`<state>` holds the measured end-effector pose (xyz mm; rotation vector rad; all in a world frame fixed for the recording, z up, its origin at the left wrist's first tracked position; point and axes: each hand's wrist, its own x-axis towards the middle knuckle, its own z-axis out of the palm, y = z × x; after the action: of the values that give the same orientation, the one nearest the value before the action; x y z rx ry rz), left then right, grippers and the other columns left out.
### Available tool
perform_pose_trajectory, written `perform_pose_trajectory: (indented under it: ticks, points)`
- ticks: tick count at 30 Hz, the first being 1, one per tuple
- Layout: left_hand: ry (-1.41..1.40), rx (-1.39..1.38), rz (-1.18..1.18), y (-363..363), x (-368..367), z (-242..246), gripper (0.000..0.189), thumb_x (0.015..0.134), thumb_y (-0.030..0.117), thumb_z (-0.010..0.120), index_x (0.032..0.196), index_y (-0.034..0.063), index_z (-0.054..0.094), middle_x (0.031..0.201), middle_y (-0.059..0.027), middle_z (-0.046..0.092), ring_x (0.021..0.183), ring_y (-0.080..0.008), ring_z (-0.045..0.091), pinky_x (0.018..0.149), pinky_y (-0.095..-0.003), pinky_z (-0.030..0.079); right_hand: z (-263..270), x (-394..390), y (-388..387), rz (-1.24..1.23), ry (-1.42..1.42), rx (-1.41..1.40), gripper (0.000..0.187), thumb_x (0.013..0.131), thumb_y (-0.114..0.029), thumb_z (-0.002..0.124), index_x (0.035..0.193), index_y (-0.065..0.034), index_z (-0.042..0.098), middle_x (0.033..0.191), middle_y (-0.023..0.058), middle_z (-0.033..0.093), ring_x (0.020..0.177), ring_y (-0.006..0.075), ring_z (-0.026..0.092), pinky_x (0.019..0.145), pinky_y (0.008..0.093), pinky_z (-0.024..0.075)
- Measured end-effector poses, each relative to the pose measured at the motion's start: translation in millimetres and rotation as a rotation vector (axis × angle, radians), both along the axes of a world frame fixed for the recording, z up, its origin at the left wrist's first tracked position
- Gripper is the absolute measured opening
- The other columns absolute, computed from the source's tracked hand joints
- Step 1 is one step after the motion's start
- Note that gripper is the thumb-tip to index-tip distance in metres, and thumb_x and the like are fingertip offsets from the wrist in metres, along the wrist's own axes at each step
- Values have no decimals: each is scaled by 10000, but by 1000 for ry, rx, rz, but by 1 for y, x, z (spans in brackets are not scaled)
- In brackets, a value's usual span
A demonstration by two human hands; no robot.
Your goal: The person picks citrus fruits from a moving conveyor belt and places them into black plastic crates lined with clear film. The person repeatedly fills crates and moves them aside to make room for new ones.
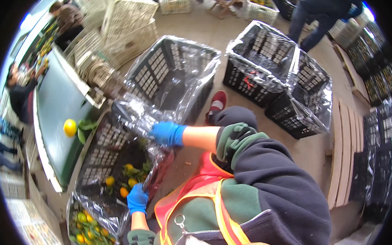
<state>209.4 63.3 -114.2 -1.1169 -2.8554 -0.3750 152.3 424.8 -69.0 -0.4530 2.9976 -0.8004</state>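
Note:
A black plastic crate lined with clear film stands before me, with several orange citrus fruits and green leaves in its bottom. My left hand, in a blue glove, grips the crate's near rim and film at the lower end. At the far end, my right hand, blue-gloved and slightly blurred, is closed on the bunched clear plastic liner. Its fingertips are partly hidden in the film. Beyond it sits another lined black crate with no fruit visible inside.
A green conveyor belt on the left carries one yellow-orange fruit with leaves. A fruit-filled crate stands lower left. Two lined crates stand ahead right, near a wooden pallet. Other people are around; pale crates are stacked behind.

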Motion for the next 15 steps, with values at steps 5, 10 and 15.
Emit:
perform_pose_trajectory:
  ticks: [5, 10, 15]
  points:
    - [1, -22, 23, -2, 2, -3, 139, 823, 230, 708, 894, 151, 619, 830, -130, 658, 729, -378, 655, 619, -488, 526, 29, 16, -9, 10, -32, -21, 412, 832, -126, 638, 1243, -103, 636, 1151, 210, 604, 1059, 397, 632, 852, 477, 548]
    - [-11, -29, 21, 1, 4, 4, 140, 859, 265, 691, 847, 153, 609, 806, -128, 647, 709, -376, 649, 597, -487, 516, 56, 28, -32, 123, 439, -213, 399, 840, -170, 654, 1225, -70, 626, 1209, 199, 602, 1111, 383, 609, 915, 454, 526]
    - [36, -18, 10, 2, 3, -1, 155, 873, 282, 682, 856, 154, 596, 797, -120, 644, 694, -367, 645, 583, -486, 509, 49, 46, -68, 392, 436, -177, 354, 847, -238, 646, 1169, -90, 643, 1203, 149, 612, 1076, 324, 609, 907, 431, 517]
